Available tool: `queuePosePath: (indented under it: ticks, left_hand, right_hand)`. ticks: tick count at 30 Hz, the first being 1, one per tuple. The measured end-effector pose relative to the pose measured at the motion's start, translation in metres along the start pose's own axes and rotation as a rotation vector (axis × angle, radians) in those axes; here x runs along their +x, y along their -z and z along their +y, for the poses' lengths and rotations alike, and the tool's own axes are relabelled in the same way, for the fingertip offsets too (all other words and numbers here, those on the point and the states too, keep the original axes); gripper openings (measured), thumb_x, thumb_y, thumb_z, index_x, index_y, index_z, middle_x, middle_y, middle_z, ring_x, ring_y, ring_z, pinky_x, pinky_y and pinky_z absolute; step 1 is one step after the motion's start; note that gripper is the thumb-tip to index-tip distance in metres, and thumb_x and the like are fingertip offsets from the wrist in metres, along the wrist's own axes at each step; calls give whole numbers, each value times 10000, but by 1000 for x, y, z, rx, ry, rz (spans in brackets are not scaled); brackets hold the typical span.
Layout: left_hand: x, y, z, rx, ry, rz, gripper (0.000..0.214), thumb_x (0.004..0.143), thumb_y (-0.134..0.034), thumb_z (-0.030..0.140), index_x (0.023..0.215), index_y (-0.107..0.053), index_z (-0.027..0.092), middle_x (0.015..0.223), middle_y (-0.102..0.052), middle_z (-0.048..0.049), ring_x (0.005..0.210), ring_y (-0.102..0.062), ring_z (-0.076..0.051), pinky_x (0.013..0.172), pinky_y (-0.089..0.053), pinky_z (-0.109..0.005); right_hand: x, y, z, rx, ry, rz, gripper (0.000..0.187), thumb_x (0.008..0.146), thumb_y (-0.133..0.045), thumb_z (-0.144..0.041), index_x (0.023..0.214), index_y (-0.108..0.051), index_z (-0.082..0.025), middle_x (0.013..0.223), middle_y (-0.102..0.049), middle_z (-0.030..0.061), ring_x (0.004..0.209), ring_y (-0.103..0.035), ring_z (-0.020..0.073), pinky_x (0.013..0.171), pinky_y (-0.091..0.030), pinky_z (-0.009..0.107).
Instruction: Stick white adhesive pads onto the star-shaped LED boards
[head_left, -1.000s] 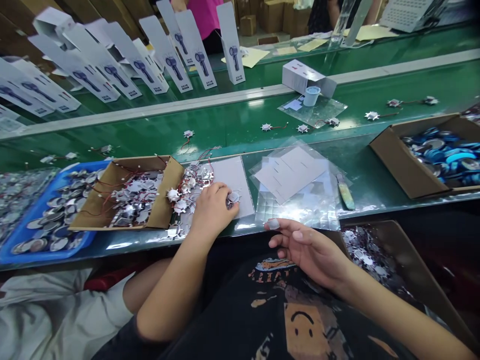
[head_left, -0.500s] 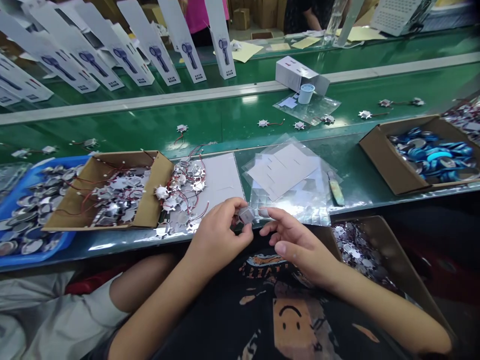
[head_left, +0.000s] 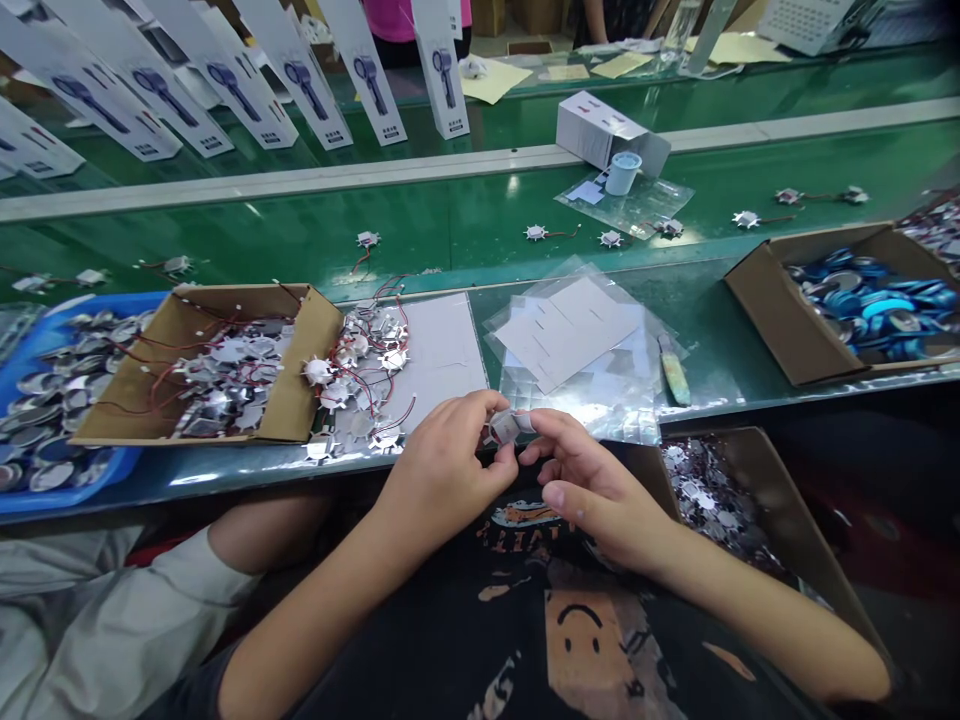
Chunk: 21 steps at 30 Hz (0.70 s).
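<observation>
Hands: your left hand [head_left: 442,470] and right hand [head_left: 596,490] are nearly shut, their fingertips pinching a small silver disc [head_left: 504,428].
Disc: between your hands, close to you.
Wired pieces: metal stars [head_left: 319,372] with red wires lie on a white card [head_left: 442,340], left of your hands; more fill a cardboard box [head_left: 300,360] further left.
Loose pieces: blue discs [head_left: 862,310] sit boxed, far right of your right hand.
Nearby: clear plastic sheets [head_left: 570,340] lie just past your hands.

Single head cam is looking fwd & down from the person's head, sitting v. close above the black printed T-shirt [head_left: 570,610], left hand [head_left: 442,465] & right hand [head_left: 596,490], facing across the long green conveyor belt [head_left: 420,215] toward tall white printed card displays [head_left: 367,70].
</observation>
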<state>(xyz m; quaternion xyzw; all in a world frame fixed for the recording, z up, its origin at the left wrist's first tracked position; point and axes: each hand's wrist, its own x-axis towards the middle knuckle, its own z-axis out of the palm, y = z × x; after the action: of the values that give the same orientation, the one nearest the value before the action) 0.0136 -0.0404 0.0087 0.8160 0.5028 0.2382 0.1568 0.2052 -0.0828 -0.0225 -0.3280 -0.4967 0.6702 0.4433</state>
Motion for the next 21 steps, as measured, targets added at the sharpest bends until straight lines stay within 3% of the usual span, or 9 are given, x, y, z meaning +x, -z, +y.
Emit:
queuePosePath:
  ticks: [13, 17, 21]
  left_hand:
    - [2, -1, -1, -21, 6, -12, 350, 766, -626, 145, 1107, -558, 189, 942, -663, -22, 837, -624, -183, 798, -517, -331]
    - [3, -2, 1, -28, 38, -17, 352, 780, -621, 150, 1122, -553, 197, 986, -666, -24, 846, -616, -181, 809, -512, -338]
    - [9, -3, 2, -129, 94, -34, 318, 800, -610, 150, 1108, -562, 216, 903, -640, 5, 776, -592, -148, 746, -506, -292]
  right_hand:
    - [-2, 0, 1, -113, 8, 10, 534, 913, -626, -395, 1418, -458, -434, 1428, -356, 38, 1113, -509, 193, 879, -459, 352]
    - [-2, -3, -8, -405, 32, -8, 659, 901, -594, -300, 1498, -331, -388, 1490, -307, 60, 1195, -495, 210, 974, -483, 403]
    - [4, -11, -23, -831, -60, -52, 868, 828, -629, -287, 1570, -181, -235, 1582, -213, 129, 1447, -282, 297, 1171, -359, 512]
